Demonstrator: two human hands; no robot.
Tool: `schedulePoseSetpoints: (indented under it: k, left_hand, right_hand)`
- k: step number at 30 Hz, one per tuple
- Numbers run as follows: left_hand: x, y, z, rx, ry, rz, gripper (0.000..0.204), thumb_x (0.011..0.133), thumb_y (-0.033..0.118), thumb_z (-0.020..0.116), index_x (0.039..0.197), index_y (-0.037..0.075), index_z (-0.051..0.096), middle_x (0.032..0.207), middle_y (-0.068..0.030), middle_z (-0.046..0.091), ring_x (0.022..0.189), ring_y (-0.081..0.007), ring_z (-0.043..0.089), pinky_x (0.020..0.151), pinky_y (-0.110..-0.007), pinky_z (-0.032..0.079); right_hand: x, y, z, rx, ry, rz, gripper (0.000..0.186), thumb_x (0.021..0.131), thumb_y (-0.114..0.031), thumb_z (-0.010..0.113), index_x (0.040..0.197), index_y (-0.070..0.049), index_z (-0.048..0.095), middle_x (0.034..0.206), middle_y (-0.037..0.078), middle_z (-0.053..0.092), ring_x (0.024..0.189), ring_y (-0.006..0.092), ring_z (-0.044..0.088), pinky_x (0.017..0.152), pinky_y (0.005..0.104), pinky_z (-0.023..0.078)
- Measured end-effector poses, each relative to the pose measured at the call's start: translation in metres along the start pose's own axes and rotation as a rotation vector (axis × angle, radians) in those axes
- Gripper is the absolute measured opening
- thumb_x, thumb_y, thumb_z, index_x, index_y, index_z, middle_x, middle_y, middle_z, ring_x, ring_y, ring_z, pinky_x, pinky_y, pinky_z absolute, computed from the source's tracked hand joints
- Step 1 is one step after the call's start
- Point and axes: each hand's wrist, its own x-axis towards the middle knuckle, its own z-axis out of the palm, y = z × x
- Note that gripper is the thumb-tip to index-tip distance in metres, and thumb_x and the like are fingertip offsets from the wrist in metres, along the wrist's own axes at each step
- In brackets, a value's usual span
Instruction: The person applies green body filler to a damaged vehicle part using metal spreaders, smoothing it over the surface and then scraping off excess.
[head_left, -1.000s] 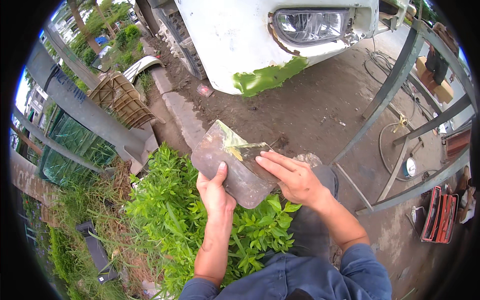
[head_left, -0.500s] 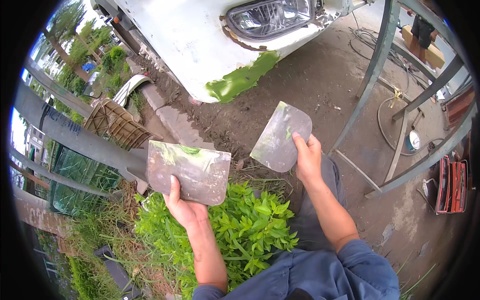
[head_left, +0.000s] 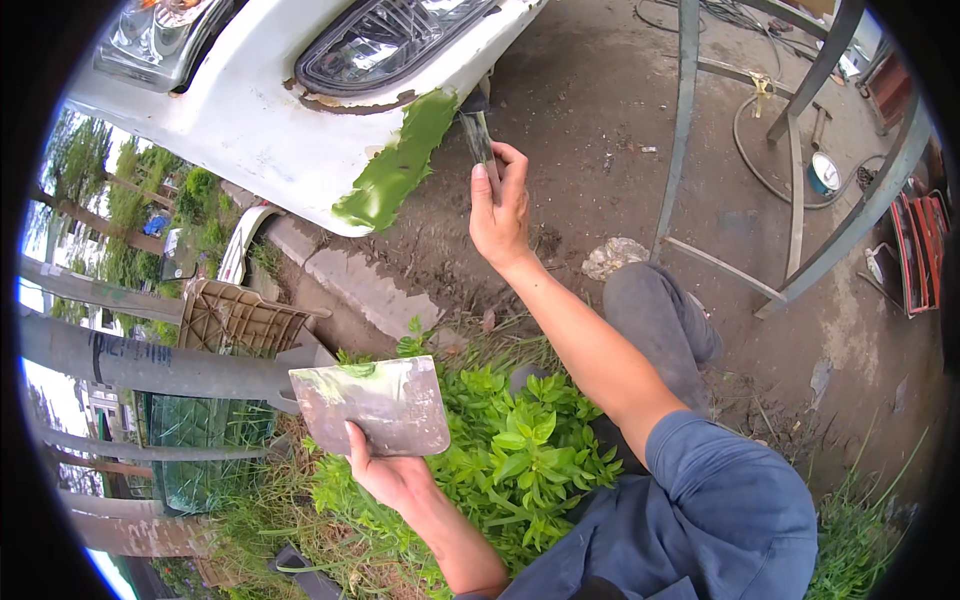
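Observation:
My left hand [head_left: 392, 480] is closed on a flat, greyish filler spreader [head_left: 375, 408], thumb on top, with smears of green filler along its far edge. My right hand [head_left: 503, 212] reaches forward, gripping a second filler spreader [head_left: 478, 138] that now shows nearly edge-on. Its far end is close to the right edge of a green filler patch [head_left: 396, 165] on the lower corner of a white vehicle bumper [head_left: 235, 120]. Whether that spreader touches the bumper, I cannot tell. Above the patch sits a dark-rimmed lamp [head_left: 375, 45], with brown chipped edging beneath it.
Leafy green plants [head_left: 530, 430] grow just in front of my body, under the left hand's spreader. A grey metal frame [head_left: 685, 130] rises from the muddy ground at right, beside a hose and a small tub [head_left: 823, 175]. Thick grey pipes [head_left: 150, 355] run along the left.
My right hand has moved forward and left to the bumper, turning its spreader edge-on. The left hand still holds its spreader low. My view has shifted, showing more of the vehicle's front.

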Motion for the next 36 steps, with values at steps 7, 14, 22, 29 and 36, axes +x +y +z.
schedulePoseSetpoints:
  k: [7, 14, 22, 29, 36]
  left_hand:
    - [-0.012, 0.005, -0.005, 0.043, 0.025, 0.019, 0.043, 0.096, 0.017, 0.058, 0.133, -0.001, 0.048, 0.133, -0.0141, 0.055, 0.121, -0.0283, 0.054, 0.105, -0.047, 0.042]
    - [-0.014, -0.001, -0.008, 0.042, 0.064, -0.003, 0.043, 0.096, 0.017, 0.057, 0.134, -0.001, 0.047, 0.134, -0.0149, 0.054, 0.12, -0.029, 0.054, 0.106, -0.048, 0.042]
    - [-0.016, 0.0, -0.008, 0.012, 0.011, -0.028, 0.043, 0.097, 0.017, 0.056, 0.135, 0.0, 0.047, 0.135, -0.0147, 0.054, 0.122, -0.0298, 0.053, 0.107, -0.05, 0.04]
    - [-0.021, 0.001, -0.002, 0.019, 0.035, -0.011, 0.043, 0.097, 0.016, 0.055, 0.135, 0.0, 0.046, 0.135, -0.0152, 0.054, 0.123, -0.0304, 0.052, 0.108, -0.051, 0.039]
    - [-0.025, 0.008, -0.005, -0.015, 0.004, -0.013, 0.043, 0.097, 0.015, 0.055, 0.135, -0.001, 0.046, 0.136, -0.0161, 0.052, 0.124, -0.0306, 0.051, 0.109, -0.05, 0.039]
  right_hand:
    - [-0.008, 0.026, 0.023, -0.107, -0.024, -0.119, 0.048, 0.101, -0.018, 0.045, 0.145, -0.002, 0.035, 0.141, 0.021, 0.046, 0.126, 0.0349, 0.048, 0.102, 0.0422, 0.04]
    - [-0.023, 0.01, 0.045, 0.189, -0.138, 0.07, 0.062, 0.103, -0.032, 0.039, 0.15, 0.002, 0.018, 0.147, 0.027, 0.029, 0.13, 0.0403, 0.042, 0.107, 0.0451, 0.036]
    - [-0.036, 0.009, 0.057, -0.011, -0.131, -0.113, 0.07, 0.103, -0.038, 0.036, 0.151, 0.003, 0.007, 0.148, 0.03, 0.025, 0.136, 0.0445, 0.031, 0.11, 0.0483, 0.03]
    - [-0.062, 0.003, 0.077, 0.058, -0.15, 0.027, 0.071, 0.103, -0.038, 0.037, 0.149, 0.006, 0.006, 0.15, 0.032, 0.019, 0.139, 0.047, 0.023, 0.114, 0.0489, 0.023]
    - [-0.073, -0.003, 0.086, 0.096, -0.195, 0.069, 0.075, 0.102, -0.045, 0.033, 0.148, 0.007, 0.005, 0.148, 0.033, 0.017, 0.138, 0.0493, 0.021, 0.114, 0.0521, 0.022]
